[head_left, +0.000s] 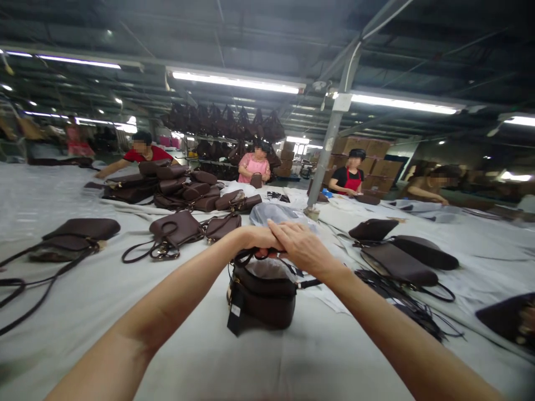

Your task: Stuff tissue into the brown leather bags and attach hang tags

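A dark brown handbag (267, 301) stands upright on the pale table in front of me. Its top gapes, showing whitish filling (273, 269), and a black hang tag (235, 311) dangles at its left side. Above the opening my left hand (262, 238) is closed around the bag's dark strap (246, 255), fingertips curled underneath. My right hand (300, 243) overlaps it from the right, fingers bent and pressed together; what they hold is hidden. Behind both hands lies a clear plastic bag (276, 213).
Brown bags are heaped (184, 186) at the back left, with a strapped bag (81, 234) nearer. On the right lie more bags (401, 264) and a tangle of black cords (418, 312). A metal post (330, 147) rises beyond. Several people work across the table.
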The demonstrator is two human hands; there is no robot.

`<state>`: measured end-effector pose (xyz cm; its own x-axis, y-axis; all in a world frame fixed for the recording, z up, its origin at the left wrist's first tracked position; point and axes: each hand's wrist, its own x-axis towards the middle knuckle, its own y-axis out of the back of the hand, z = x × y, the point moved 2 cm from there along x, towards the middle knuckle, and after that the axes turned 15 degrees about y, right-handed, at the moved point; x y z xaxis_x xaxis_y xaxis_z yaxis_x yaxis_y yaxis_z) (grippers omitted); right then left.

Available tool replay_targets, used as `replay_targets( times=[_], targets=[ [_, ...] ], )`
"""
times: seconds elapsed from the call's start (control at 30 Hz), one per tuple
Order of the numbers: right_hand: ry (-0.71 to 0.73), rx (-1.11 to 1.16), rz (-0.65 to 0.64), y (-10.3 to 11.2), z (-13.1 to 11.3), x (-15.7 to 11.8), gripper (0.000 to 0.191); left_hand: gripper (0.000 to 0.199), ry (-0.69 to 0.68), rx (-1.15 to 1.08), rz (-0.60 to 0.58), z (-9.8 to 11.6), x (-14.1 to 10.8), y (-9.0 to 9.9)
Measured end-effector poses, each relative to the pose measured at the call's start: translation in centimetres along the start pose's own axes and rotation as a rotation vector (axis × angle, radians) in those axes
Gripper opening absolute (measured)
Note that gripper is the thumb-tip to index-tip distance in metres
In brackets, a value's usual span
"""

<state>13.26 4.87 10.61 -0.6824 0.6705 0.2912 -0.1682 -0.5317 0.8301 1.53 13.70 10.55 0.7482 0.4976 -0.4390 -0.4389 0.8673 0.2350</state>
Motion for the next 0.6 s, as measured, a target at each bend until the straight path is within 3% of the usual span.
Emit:
replay_targets(
  times=[0.17,0.43,0.5,0.6],
  targets=[
    [-0.022,0.06,-0.245,-0.2,1.7,0.4,0.058,0.012,0.002,0.145,-0.078,0.6,-0.7,0.2],
    [-0.037,0.247,-0.264,-0.6,2.6,0.5,0.034,0.017,-0.017,0.216,-0.073,-0.3,-0.3,1.2],
    [-0.036,0.214,-0.226,-0.7,2.7,0.5,0.043,0.018,0.002,0.147,-0.047,-0.4,-0.1,1.6],
    [-0.049,0.077,-0.13,-0.6,2.6,0.4,0.076,0.016,0.009,0.084,-0.029,-0.5,0.0,1.9]
  ],
)
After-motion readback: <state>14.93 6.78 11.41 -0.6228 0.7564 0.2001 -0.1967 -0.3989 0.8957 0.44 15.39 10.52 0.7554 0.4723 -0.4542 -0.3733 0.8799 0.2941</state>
